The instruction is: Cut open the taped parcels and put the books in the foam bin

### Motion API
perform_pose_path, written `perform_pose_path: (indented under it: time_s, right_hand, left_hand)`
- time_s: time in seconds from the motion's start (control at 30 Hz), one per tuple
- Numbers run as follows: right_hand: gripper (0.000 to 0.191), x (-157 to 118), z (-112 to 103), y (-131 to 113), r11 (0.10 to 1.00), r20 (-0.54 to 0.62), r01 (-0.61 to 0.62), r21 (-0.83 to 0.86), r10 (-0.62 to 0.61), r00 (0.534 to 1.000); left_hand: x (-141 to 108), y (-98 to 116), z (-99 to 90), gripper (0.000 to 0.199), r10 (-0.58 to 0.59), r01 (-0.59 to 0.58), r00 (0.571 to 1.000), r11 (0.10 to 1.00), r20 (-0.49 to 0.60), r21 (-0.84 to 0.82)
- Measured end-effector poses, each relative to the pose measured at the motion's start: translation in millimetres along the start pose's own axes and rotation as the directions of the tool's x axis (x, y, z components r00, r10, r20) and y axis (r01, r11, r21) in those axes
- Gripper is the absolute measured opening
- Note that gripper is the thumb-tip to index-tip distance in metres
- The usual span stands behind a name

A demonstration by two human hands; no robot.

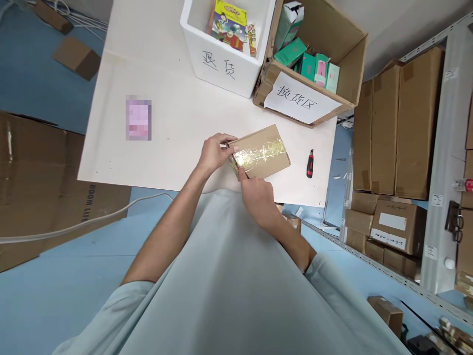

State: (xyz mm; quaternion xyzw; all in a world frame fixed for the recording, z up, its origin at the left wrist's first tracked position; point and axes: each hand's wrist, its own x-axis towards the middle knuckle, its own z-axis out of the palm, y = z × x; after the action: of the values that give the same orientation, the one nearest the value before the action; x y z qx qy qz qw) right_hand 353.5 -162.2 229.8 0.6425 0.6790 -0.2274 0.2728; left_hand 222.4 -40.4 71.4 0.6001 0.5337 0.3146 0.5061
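Left grip (pixel 215 152) pinches one end of a brown, rectangular cardboard box (pixel 263 151) with glossy yellow tape; right grip (pixel 257 193) touches the same end, its closure indiscernible. Beneath: flat white bench (pixel 177 113); near the box's far end: red-and-black utility knife (pixel 310 164).

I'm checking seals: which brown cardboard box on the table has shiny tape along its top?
The small box gripped by the left hand; the larger box stands open, with a paper sign.
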Motion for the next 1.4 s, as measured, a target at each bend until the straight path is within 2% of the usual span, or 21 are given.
perform_pose_path:
  time_s: [0.1, 0.23, 0.3, 0.33, 0.37, 0.43, 0.5, 0.6, 0.7, 0.8, 0.97, 1.07, 1.13, 1.17, 1.23, 1.3, 1.33, 1.4]
  right_hand:
    - [0.077, -1.9, 3.8, 2.5, 1.0, 0.004, -0.003, 0.023, 0.003, 1.0]
    - [0.073, -29.8, 5.5, 17.0, 0.999, 0.002, -0.001, 0.053, 0.001, 1.0]
    - [0.067, -35.7, 5.0, 35.0, 0.993, -0.073, -0.023, 0.114, 0.031, 0.997]
    - [0.065, -32.7, 5.6, 47.1, 0.985, -0.14, -0.068, 0.156, 0.091, 0.986]
    - [0.064, -25.5, 7.3, 60.9, 0.969, -0.216, -0.137, 0.208, 0.182, 0.959]
    - [0.063, -1.3, 15.2, 90.8, 0.897, -0.333, -0.31, 0.314, 0.41, 0.849]
    - [0.065, 27.3, 29.0, 117.6, 0.835, -0.354, -0.382, 0.397, 0.523, 0.776]
    - [0.063, 56.5, 52.5, 136.9, 0.8, -0.352, -0.335, 0.498, 0.54, 0.765]
    - [0.064, 60.9, 67.9, 127.1, 0.761, -0.359, -0.304, 0.573, 0.566, 0.742]
    - [0.066, 53.3, 72.6, 101.4, 0.74, -0.339, -0.262, 0.619, 0.553, 0.761]
    - [0.065, 43.7, 75.8, 60.0, 0.756, -0.254, -0.154, 0.636, 0.394, 0.883]
    - [0.064, 38.5, 78.9, 47.6, 0.756, -0.198, -0.099, 0.647, 0.292, 0.936]
    - [0.063, 34.3, 78.8, 45.7, 0.741, -0.178, -0.083, 0.666, 0.267, 0.947]
    - [0.063, 32.1, 77.7, 46.1, 0.732, -0.172, -0.084, 0.676, 0.267, 0.948]
    - [0.063, 27.1, 73.2, 48.2, 0.715, -0.162, -0.091, 0.693, 0.278, 0.947]
    - [0.063, 21.2, 66.4, 50.3, 0.703, -0.159, -0.099, 0.704, 0.292, 0.943]
    - [0.063, 17.8, 62.5, 51.0, 0.699, -0.159, -0.104, 0.707, 0.301, 0.94]
    - [0.063, 10.2, 54.8, 51.5, 0.693, -0.16, -0.115, 0.712, 0.319, 0.934]
  left_hand:
    - [1.0, -0.9, -1.4, 0.037, -0.002, 0.002, 1.0, 1.0, 0.008, -0.005]
    - [-1.6, -1.0, 1.2, 0.041, 0.003, -0.003, 1.0, 1.0, 0.002, -0.022]
    - [-3.7, -1.6, 2.1, 0.042, 0.007, -0.007, 1.0, 1.0, -0.009, -0.02]
    - [-4.7, -1.9, 2.5, 0.043, 0.011, -0.011, 1.0, 1.0, -0.01, -0.017]
    - [-5.9, -1.9, 3.2, 0.043, 0.015, -0.015, 1.0, 1.0, -0.01, -0.013]
    - [-9.1, -1.3, 5.9, 0.044, 0.015, -0.015, 1.0, 1.0, -0.025, -0.004]
    - [-14.6, 0.0, 10.9, 0.045, 0.003, -0.003, 0.998, 1.0, -0.062, -0.004]
    - [-27.2, 1.4, 19.6, 0.05, -0.007, 0.004, 0.995, 0.999, -0.102, -0.033]
    - [-41.9, 0.8, 21.3, 0.059, 0.018, -0.025, 0.993, 0.998, -0.116, -0.053]
    - [-54.4, -2.5, 8.6, 0.069, 0.023, -0.023, 0.991, 1.0, -0.135, 0.006]
    - [-67.8, -10.6, -32.5, 0.069, 0.022, 0.021, 0.981, 0.976, -0.195, 0.217]
    - [-73.3, -3.7, -43.2, 0.065, 0.088, 0.007, 0.967, 0.929, -0.238, 0.369]
    - [-74.6, 9.6, -37.3, 0.058, 0.161, -0.044, 0.962, 0.887, -0.219, 0.46]
    - [-74.2, 17.8, -31.0, 0.053, 0.197, -0.089, 0.965, 0.868, -0.174, 0.489]
    - [-71.0, 33.7, -14.7, 0.041, 0.245, -0.21, 0.969, 0.841, -0.005, 0.498]
    - [-65.9, 43.9, 1.8, 0.031, 0.258, -0.308, 0.951, 0.831, 0.169, 0.462]
    - [-63.5, 45.8, 8.6, 0.028, 0.258, -0.333, 0.94, 0.832, 0.222, 0.443]
    - [-59.8, 44.0, 18.2, 0.028, 0.252, -0.34, 0.935, 0.841, 0.25, 0.422]
